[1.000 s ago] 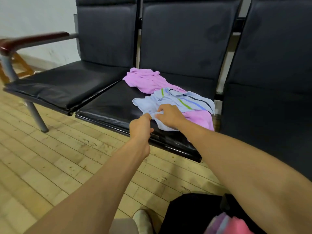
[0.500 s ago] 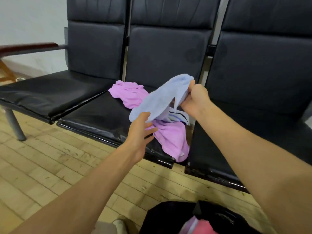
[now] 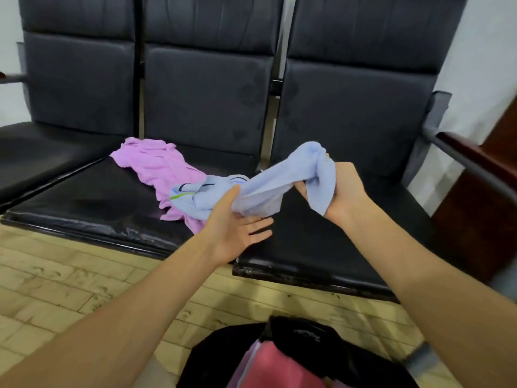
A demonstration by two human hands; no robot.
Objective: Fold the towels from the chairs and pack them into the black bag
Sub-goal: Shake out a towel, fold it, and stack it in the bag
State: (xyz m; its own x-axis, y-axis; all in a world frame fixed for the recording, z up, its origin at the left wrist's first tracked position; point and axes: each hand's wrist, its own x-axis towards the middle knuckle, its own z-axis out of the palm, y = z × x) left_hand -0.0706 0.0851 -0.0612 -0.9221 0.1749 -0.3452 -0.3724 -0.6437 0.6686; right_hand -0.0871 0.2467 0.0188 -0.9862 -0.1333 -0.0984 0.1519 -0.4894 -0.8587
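gripping the bunched upper end of the light blue towel (image 3: 268,186), the right hand (image 3: 344,191) holds it above the right chair seat (image 3: 321,247). the left hand (image 3: 237,236) lies palm up under the towel's middle, fingers straight, thumb against the cloth. the towel's striped end rests on the purple towel (image 3: 156,163) at the middle seat (image 3: 98,197)'s right edge. the open black bag (image 3: 307,340) on the floor (image 3: 56,289) holds pink folded cloth (image 3: 277,365).

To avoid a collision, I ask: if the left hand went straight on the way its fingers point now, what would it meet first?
Probably the hanging end of the blue towel gripped by the right hand, or that wrist; the left hand points rightward over the seat, depth unclear.
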